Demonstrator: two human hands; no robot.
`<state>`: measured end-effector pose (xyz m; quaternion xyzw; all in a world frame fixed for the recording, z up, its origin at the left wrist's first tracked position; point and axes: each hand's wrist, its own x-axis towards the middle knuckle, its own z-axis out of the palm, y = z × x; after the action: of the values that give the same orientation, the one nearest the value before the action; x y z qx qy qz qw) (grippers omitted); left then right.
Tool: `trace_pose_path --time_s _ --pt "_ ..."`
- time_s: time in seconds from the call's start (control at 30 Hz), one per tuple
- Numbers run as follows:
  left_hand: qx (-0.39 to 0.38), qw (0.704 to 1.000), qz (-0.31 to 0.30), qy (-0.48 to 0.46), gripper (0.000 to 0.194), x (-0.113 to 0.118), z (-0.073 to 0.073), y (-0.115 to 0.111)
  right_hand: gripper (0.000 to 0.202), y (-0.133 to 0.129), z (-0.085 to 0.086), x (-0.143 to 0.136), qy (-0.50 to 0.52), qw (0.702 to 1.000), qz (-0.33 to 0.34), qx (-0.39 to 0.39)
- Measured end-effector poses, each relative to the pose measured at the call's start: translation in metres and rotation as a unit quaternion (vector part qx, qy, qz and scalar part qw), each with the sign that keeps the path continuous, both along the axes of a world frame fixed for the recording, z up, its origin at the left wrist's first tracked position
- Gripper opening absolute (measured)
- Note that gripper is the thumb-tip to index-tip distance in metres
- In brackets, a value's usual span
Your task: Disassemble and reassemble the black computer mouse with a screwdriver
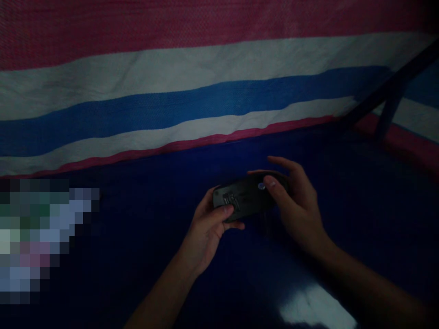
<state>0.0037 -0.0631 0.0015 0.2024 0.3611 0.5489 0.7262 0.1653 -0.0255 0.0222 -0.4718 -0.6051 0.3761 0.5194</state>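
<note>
In the middle of the head view, a black rounded handheld device (247,200) is held tilted above a dark blue surface. It looks like the underside of a computer mouse, with a printed label near its left end and a small bright round spot near its right. My left hand (210,224) grips the left end, thumb beside the label and fingers underneath. At the right end, my right hand (302,205) holds on with its thumb by the bright spot. Its forefinger stretches out past the device, and the device's far edge is hidden by this hand.
The dark blue glossy surface (144,256) spreads beneath my hands, with a bright reflection low on the right. Behind it hangs a striped red, white and blue sheet (171,107). A dark slanting bar (394,84) stands at the right. A pixelated patch covers the left side.
</note>
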Motion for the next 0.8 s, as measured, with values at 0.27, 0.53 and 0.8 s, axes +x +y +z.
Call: trace_pose_path --time_s 0.27,0.53,0.8 --pt "-0.015 0.981 -0.173 0.084 0.054 -0.001 0.007 -0.002 0.03 -0.006 -0.005 -0.004 -0.11 0.985 0.133 0.008" --pt "-0.036 0.983 -0.171 0.058 0.039 0.0 0.005 -0.003 0.034 0.009 -0.002 0.008 -0.226 0.959 0.11 0.128" --pt "-0.086 0.984 -0.154 0.037 0.036 0.003 0.009 0.0 0.046 0.042 -0.02 0.031 -0.529 0.845 -0.027 0.07"
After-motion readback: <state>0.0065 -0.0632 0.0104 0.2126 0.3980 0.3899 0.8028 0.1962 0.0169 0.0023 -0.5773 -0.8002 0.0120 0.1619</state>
